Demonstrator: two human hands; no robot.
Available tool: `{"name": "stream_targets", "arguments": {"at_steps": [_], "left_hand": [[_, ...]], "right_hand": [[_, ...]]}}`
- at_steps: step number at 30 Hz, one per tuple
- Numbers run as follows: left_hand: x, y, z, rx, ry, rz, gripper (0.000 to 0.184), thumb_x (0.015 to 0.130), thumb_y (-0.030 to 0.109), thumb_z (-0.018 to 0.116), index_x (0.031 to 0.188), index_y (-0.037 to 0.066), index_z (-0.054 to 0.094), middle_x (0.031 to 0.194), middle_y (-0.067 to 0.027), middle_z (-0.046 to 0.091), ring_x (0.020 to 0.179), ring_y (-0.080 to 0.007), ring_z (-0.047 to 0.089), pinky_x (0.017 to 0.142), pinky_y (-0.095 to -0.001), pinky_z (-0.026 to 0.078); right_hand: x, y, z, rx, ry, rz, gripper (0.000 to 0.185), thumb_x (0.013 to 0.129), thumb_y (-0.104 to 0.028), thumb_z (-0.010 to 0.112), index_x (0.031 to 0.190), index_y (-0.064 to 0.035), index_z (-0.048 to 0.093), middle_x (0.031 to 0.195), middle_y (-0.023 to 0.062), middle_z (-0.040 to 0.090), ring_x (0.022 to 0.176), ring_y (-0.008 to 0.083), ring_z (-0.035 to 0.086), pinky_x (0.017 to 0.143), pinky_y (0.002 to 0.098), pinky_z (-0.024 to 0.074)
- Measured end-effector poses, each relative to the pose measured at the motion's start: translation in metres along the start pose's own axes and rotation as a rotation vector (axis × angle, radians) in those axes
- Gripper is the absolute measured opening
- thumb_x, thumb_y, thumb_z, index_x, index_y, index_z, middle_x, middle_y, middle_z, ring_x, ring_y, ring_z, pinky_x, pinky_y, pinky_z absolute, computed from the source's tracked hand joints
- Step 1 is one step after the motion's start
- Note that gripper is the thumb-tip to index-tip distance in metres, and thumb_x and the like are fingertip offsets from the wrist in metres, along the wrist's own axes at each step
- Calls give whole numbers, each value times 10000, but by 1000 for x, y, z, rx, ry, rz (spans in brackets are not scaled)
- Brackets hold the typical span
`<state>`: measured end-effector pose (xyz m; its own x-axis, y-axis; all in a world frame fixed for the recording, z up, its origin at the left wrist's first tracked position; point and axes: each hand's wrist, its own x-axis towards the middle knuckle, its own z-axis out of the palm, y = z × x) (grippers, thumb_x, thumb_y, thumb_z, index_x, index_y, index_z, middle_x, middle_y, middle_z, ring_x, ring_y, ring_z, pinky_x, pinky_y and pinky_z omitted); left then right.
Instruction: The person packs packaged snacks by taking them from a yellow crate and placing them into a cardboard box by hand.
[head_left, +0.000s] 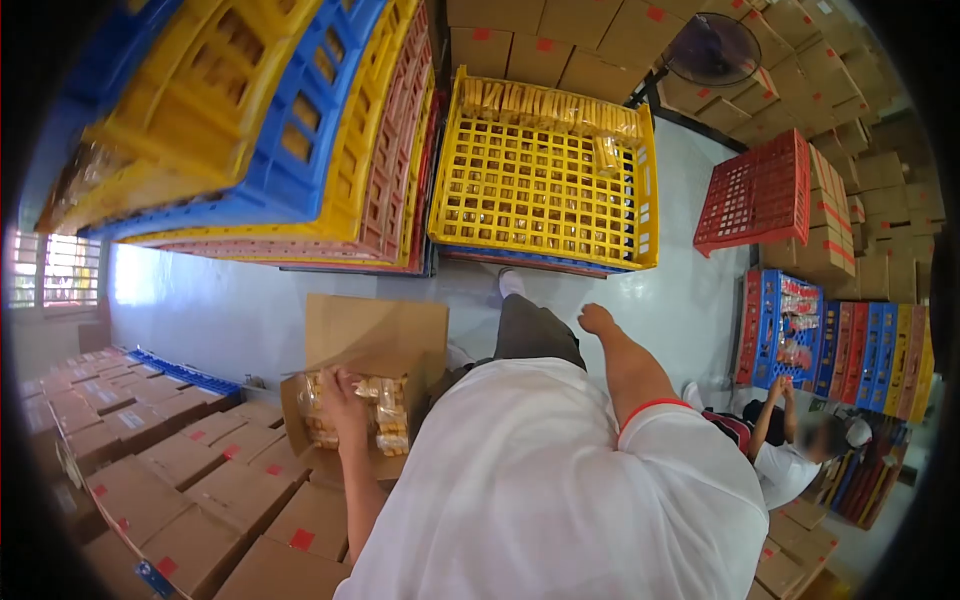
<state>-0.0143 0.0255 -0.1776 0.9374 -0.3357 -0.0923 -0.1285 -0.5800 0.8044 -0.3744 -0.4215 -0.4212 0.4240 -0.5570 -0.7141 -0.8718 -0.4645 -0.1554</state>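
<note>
My left hand (345,393) reaches into an open cardboard box (295,420), its fingers curled at a clear-wrapped pack of pale golden food (312,392) on the box's left side. More such packs (390,408) lie in rows to the right of that hand. One box flap (395,325) stands up at the far side. My right hand (595,319) hangs over the floor with its fingers loosely curled and nothing visible in them. It is nearest to a yellow crate (545,254), where a row of wrapped packs (555,107) lines the far side and one pack (607,156) lies apart.
Tall stacked yellow, blue and pink crates (345,170) rise at the left. Taped cartons (240,490) spread at lower left. A red crate (755,195), a fan (712,48) and stacked boxes stand to the right. Another person (785,470) works by a blue crate (770,335).
</note>
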Motion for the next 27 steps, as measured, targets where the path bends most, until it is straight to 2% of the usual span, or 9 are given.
{"name": "stream_targets", "arguments": {"at_steps": [2,3,7,12,14,16,20,22,27], "left_hand": [[17,46,31,-49,-41,120,164,1014,76,553,1148,24,629,949,-135,686,815,-223,655,748,-372,525],[25,56,46,-55,-146,58,247,987,37,573,1231,28,603,1084,-149,689,913,-257,676,806,-382,544],[54,91,137,82,-382,41,306,978,97,603,1279,40,596,1149,-170,683,1042,-289,679,863,-395,549],[103,150,265,135,-672,38,417,979,171,629,1372,61,541,1266,-200,635,1165,-346,639,950,-432,529],[140,154,321,202,-804,179,489,978,196,638,1425,60,493,1377,-213,562,1268,-382,573,1026,-452,485],[182,165,380,251,-825,231,510,976,214,641,1436,54,489,1478,-214,489,1357,-393,499,1100,-451,435],[278,166,503,377,-885,302,531,996,256,606,1474,64,477,1577,-208,409,1439,-384,412,1167,-455,382],[322,188,545,485,-896,277,533,1008,247,588,1488,50,465,1590,-207,394,1459,-381,386,1178,-463,370],[403,212,626,533,-893,325,548,1014,232,580,1505,32,442,1621,-193,352,1465,-386,374,1200,-465,350]], "right_hand": [[-4,15,2,23,24,-14,427,892,-316,602,1178,-19,715,1231,229,687,1193,397,625,1042,477,489],[-11,13,-8,116,38,-8,440,894,-321,608,1209,-31,710,1255,223,681,1213,393,616,1054,471,483],[28,1,-24,308,26,-22,482,907,-352,623,1282,-58,690,1324,221,654,1262,384,594,1086,431,468],[131,-22,-62,374,14,-139,474,935,-344,604,1316,-68,663,1288,234,667,1214,413,615,1058,467,475],[176,-39,-95,364,22,-168,480,941,-344,600,1338,-78,648,1272,237,673,1193,424,625,1044,478,481],[220,-49,-138,365,-31,-81,504,951,-362,592,1373,-86,615,1238,247,682,1193,430,620,1031,489,488],[311,-56,-188,423,108,-161,467,958,-312,613,1371,-95,606,1372,256,594,1154,439,633,990,517,511],[351,-60,-209,420,211,-262,427,960,-258,625,1353,-89,618,1497,219,496,1123,433,647,963,520,525],[383,-93,-288,474,344,-312,393,940,-168,630,1319,-66,627,1580,182,407,1140,409,633,927,493,547]]}}
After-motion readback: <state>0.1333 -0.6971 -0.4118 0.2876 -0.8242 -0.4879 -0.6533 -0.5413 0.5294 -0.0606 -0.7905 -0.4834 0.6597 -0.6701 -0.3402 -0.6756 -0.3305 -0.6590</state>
